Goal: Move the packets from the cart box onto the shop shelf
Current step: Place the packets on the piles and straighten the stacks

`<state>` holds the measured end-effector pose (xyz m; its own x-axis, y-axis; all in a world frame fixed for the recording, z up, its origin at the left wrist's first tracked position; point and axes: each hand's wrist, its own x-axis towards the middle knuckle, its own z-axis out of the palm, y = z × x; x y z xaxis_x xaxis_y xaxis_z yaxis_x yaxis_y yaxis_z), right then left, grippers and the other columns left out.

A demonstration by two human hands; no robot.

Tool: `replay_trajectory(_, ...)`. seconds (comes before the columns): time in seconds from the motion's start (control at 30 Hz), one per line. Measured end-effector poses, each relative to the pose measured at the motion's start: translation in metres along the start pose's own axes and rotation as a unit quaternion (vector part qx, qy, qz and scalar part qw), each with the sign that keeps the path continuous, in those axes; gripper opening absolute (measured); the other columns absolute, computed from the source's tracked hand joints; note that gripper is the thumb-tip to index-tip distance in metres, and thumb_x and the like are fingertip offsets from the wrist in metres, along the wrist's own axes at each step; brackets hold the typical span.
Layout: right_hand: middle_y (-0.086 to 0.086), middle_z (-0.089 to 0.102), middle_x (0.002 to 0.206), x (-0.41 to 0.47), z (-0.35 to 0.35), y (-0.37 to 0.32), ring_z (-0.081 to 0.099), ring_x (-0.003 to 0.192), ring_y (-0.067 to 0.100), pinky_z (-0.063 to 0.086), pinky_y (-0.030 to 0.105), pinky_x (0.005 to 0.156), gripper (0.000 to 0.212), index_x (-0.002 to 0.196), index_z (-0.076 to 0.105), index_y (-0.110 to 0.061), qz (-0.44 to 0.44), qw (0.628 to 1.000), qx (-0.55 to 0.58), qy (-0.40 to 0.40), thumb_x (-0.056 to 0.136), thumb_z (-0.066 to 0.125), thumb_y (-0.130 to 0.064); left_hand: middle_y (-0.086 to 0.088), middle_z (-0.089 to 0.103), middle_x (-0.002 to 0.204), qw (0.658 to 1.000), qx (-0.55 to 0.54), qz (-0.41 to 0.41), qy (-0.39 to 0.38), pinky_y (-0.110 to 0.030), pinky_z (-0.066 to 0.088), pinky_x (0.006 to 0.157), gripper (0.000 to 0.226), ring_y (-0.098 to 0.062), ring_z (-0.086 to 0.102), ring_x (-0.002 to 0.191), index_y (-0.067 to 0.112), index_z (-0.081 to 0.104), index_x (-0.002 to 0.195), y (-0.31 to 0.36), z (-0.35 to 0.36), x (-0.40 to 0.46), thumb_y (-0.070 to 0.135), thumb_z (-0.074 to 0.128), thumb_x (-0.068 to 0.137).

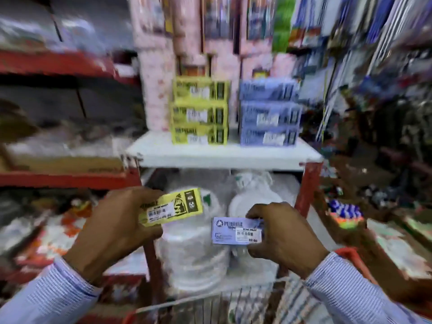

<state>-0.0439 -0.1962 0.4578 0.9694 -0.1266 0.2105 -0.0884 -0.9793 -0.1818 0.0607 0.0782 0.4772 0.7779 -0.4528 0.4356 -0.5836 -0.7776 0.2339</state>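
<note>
1. Left hand [117, 220], lower left of centre: I see it closed around a yellow packet [171, 208], which is tilted with its right end higher. A white barcode sticker and a black bag drawing show; the print is too blurred to read.
2. Right hand [284, 237], lower right of centre: fingers and thumb pinch the right end of a blue packet [235, 231]. The brand looks like "MIRACLE", though I cannot be sure; a barcode sticker sits beneath it.
3. White shelf [222, 154], centre of frame: I count three yellow packets [199, 111] stacked at its left and three blue packets [268, 113] stacked at its right, the stacks a little apart. Each front carries a white price sticker, unreadable.
4. Under the shelf, centre: stacks of white plates [194, 251] in clear wrap.
5. Bottom edge: wire cart [210, 305] with a red rim; contents too blurred to tell.
6. Both sleeves are finely striped blue and white.
</note>
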Motion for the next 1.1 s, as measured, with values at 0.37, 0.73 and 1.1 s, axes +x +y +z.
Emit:
replay_trajectory(0.37, -0.010, 0.071, 0.091, 0.050, -0.150, -0.012, 0.062, 0.084, 0.013, 0.052, 0.030, 0.070, 0.049, 0.096, 0.067, -0.030, -0.006, 0.975, -0.033, 0.219, 0.050, 0.076, -0.045, 0.008, 0.077, 0.097, 0.984, -0.032, 0.054, 0.164, -0.027, 0.058, 0.075, 0.065, -0.009, 0.069, 0.080, 0.024, 0.073, 0.109, 0.021, -0.108, 0.097, 0.031, 0.080, 0.045)
replay_trajectory(0.73, -0.002, 0.066, 0.095, 0.130, -0.184, 0.016, 0.060, 0.086, 0.019, 0.053, 0.031, 0.071, 0.042, 0.101, 0.060, -0.027, 0.034, 0.944, -0.071, 0.320, 0.066, 0.082, -0.030, 0.004, 0.071, 0.119, 0.983, -0.004, 0.119, 0.140, -0.034, 0.053, 0.093, 0.056, -0.015, 0.064, 0.105, 0.025, 0.065, 0.122, 0.038, -0.091, 0.204, 0.023, 0.082, 0.069)
replay_trajectory(1.1, -0.002, 0.062, 0.102, 0.165, -0.166, 0.044, 0.058, 0.093, 0.019, 0.047, 0.029, 0.076, 0.049, 0.110, 0.063, -0.028, 0.042, 0.957, -0.058, 0.280, 0.066, 0.085, -0.027, 0.006, 0.068, 0.124, 0.985, -0.008, 0.122, 0.120, -0.030, 0.049, 0.095, 0.063, -0.013, 0.061, 0.110, 0.028, 0.063, 0.125, 0.034, -0.061, 0.238, 0.022, 0.086, 0.067)
